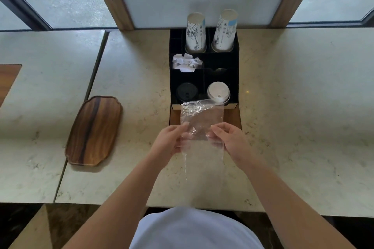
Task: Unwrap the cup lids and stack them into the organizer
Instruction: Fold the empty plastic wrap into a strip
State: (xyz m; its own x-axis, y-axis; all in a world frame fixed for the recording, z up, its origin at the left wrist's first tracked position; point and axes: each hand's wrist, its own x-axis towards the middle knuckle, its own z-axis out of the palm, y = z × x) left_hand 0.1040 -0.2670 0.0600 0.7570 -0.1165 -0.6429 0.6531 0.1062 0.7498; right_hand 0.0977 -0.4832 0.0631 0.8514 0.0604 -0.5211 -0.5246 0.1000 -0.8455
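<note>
The organizer point(234, 62) is black with a tan cardboard front, holding a black lid point(186, 92), a white lid stack point(218, 92), crumpled white paper point(187, 62) and white cups point(196, 32) with dark line drawings, beside a clear wrapper point(202, 119), a brown streaked wooden tray point(94, 130) and a cream veined bench point(303, 107).

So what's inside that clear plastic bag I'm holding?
The clear plastic bag looks empty; only the counter and organizer show through. Both hands cover its lower edges.
</note>
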